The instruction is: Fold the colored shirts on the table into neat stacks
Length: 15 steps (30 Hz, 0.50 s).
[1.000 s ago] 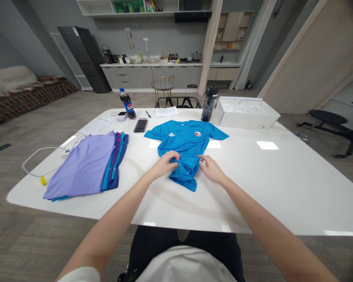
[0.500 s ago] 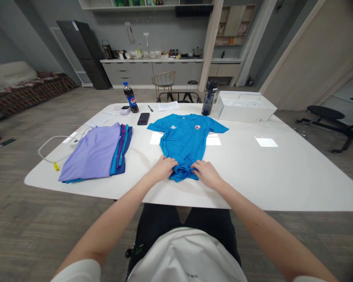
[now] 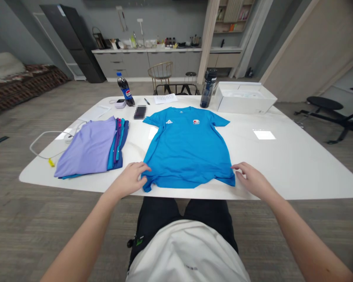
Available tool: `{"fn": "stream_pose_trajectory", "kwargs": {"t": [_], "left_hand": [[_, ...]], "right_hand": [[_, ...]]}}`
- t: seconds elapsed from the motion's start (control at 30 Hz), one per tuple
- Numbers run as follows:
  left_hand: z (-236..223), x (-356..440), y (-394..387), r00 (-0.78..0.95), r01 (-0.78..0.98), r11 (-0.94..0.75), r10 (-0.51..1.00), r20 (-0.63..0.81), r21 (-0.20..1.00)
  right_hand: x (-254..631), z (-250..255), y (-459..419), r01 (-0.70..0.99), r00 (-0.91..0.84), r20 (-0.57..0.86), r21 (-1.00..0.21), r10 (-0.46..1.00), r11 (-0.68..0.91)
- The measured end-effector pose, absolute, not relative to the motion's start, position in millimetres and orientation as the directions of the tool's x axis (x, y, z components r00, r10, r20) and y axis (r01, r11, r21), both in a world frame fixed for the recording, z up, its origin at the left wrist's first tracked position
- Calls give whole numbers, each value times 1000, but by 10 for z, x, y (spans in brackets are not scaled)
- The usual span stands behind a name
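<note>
The left grip (image 3: 129,179) lies open, its fingers (image 3: 142,168) resting on the near left corner of a bright blue short-sleeved T-shirt (image 3: 186,152), while the right grip (image 3: 251,180) is open too, its fingertips (image 3: 233,166) at the near right corner of the hem. Neither is clamped on the cloth. The T-shirt lies flat and spread out, collar far and hem near, around the middle of a large white stone counter (image 3: 282,168), with its hem close to the counter's near edge. A small white logo and a red star badge sit on its chest. Just left of it lies a folded stack of shirts (image 3: 88,147), lilac on top, with teal, magenta and navy edges showing along its right side. Further left, a white cable (image 3: 47,145) with a yellow plug (image 3: 51,162) curls on the counter. Beyond the T-shirt's far left shoulder lie a pixelated phone (image 3: 140,112), a black pen (image 3: 147,101) and a printed white sheet (image 3: 165,98), with a cola bottle (image 3: 124,90) standing further left. Towards the far right stand a dark water bottle (image 3: 208,88) and an open white cardboard box (image 3: 243,98). A gold metal chair (image 3: 160,72) stands past the far edge, before grey kitchen cabinets (image 3: 129,66).
</note>
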<state>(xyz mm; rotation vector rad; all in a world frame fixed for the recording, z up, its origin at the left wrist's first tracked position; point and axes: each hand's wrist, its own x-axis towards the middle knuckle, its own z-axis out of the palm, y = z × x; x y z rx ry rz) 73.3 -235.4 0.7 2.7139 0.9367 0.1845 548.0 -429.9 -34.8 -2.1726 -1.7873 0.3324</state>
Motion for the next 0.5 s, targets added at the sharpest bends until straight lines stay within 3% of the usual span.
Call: {"fn": "stream_pose_trajectory", "kwargs": {"t": [0.07,0.2,0.3,0.5], "left_hand": [[-71,960,-2461,801,562,-781,596,57,273],[-253,1199,-2670,791,610,-789,612,3,73],[-315,1097,-2751,782,623,-782,623,-26,-6],[-258,917,-2817,782,624,-782,624,19,5]], "right_hand": [[5238,-410,-4295,924,113,78,-376,991,-76],[5027,-574,-4333,952,57,140,-304,989,-12],[5214,-581,-4484,920,102,121,-390,987,-47],[5657,-321,-4909,814,256,26,-545,966,-201]]}}
